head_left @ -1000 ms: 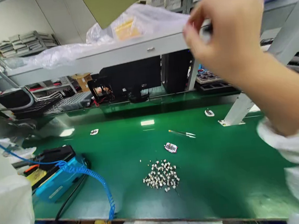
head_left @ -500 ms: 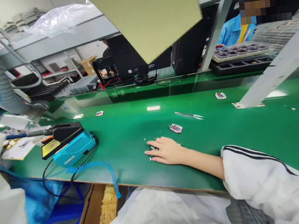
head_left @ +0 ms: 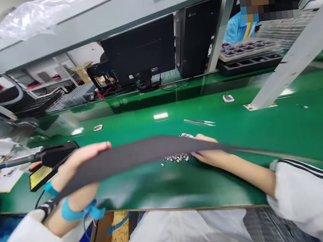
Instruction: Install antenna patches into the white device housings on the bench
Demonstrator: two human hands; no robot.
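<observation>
A dark grey flat sheet (head_left: 142,154), blurred by motion and seen nearly edge-on, stretches across the view above the bench. My left hand (head_left: 86,155) is closed on its left end, with fingers reaching along the far side and a blue band at the wrist. Behind the sheet's right part is my right hand (head_left: 207,157); the sheet covers its middle, so its grip is unclear. Small whitish and dark pieces (head_left: 179,158) lie in a pile beside the right fingers. Just beyond, a small device part (head_left: 187,135) is partly covered.
Tweezers (head_left: 199,122) lie on the green bench (head_left: 146,195). Two small white-rimmed parts, one left (head_left: 98,127) and one right (head_left: 228,98), lie farther back. A soldering iron holder (head_left: 54,157) stands left; a slanted white post (head_left: 285,61) rises right. A person in blue is beyond.
My left hand has come into view with the grey sheet. The pale yellow panel overhead is gone from view. My right hand has shifted right, uncovering the small pieces.
</observation>
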